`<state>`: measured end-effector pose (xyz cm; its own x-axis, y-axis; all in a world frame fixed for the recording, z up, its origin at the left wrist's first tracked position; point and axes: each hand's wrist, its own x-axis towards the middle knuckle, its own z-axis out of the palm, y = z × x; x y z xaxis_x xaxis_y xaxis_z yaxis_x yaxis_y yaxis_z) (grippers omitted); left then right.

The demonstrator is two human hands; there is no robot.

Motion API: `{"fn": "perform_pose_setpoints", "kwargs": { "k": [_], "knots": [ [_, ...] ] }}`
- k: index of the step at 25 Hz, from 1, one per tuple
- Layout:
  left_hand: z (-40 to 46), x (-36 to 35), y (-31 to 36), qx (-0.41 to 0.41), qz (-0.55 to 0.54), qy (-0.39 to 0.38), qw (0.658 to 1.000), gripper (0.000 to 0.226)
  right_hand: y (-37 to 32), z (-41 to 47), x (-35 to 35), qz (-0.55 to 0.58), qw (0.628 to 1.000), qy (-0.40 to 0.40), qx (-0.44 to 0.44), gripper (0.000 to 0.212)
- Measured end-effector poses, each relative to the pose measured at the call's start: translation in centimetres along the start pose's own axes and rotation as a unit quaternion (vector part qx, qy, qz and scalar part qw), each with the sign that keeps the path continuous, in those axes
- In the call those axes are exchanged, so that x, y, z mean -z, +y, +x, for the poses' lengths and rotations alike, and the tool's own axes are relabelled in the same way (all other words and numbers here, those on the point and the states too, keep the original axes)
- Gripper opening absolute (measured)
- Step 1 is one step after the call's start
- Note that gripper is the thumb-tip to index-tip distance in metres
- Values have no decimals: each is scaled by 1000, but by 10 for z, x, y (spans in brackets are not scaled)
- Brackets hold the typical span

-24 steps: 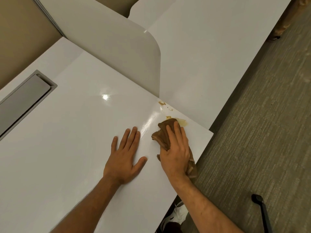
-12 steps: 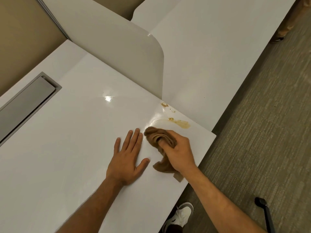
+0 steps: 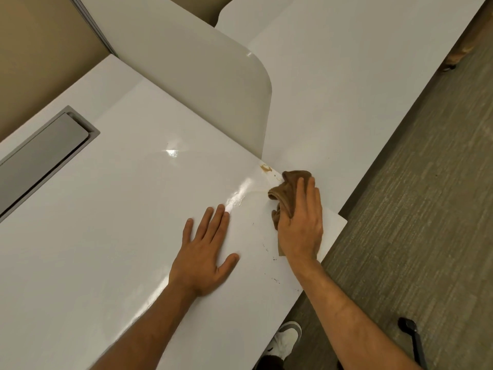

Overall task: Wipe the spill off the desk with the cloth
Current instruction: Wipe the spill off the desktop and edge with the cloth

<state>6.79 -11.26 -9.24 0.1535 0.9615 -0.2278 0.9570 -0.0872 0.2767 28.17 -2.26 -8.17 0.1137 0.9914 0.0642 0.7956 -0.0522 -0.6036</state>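
Note:
A brown cloth (image 3: 286, 188) lies bunched on the white desk (image 3: 106, 236) near its right corner. My right hand (image 3: 300, 225) presses flat on the cloth, fingers spread over it. Just beyond the cloth, a small brown spill (image 3: 265, 168) remains by the desk's far edge, with a faint wet streak (image 3: 253, 193) left of the cloth. My left hand (image 3: 205, 255) rests flat and open on the desk, left of the cloth, holding nothing. A few dark specks (image 3: 274, 279) dot the desk near my right wrist.
A rounded white divider panel (image 3: 202, 84) stands behind the spill. A grey cable tray lid (image 3: 40, 153) is set into the desk at left. A second white desk (image 3: 346, 76) lies beyond. Grey carpet (image 3: 413, 209), my shoe (image 3: 288, 340) and a black chair part (image 3: 410, 340) are at right.
My right hand has pushed the cloth up and to the right, over the larger spill patch, which no longer shows. My left hand has stayed flat in place.

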Motion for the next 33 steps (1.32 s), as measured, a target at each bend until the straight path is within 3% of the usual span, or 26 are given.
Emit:
{"fn": "perform_pose_setpoints", "kwargs": {
  "k": [8,13,16,18,21,23,24,26,28,33],
  "knots": [
    [1,2,1,4,-5,-11,1000,86,-32,51,-30,90,986,-117,78,61],
    [1,3,1,0,-11,-7,1000,86,-13,41,-7,114,952,-193,210,54],
    [0,1,0,0,-9,-5,1000,86,-2,34,3,166,938,-244,183,53],
    [0,-1,-1,-3,-4,1,1000,86,0,36,11,272,922,-248,122,37],
    [1,-5,-3,-3,1,9,1000,86,-12,60,14,417,897,-147,-5,23],
    [1,-6,-3,-5,1,14,1000,86,-32,81,7,382,915,-128,-13,22],
    [1,-6,-4,-6,0,16,1000,86,-41,86,-1,309,940,-147,11,25],
    [1,-7,-4,-4,0,19,1000,86,-51,80,-27,93,974,-165,122,46],
    [1,-8,-4,-3,3,21,1000,86,-57,71,-44,-33,967,-139,213,64],
    [2,-9,-3,-2,9,21,1000,86,-47,89,-47,9,953,-163,255,81]
  ]
}}
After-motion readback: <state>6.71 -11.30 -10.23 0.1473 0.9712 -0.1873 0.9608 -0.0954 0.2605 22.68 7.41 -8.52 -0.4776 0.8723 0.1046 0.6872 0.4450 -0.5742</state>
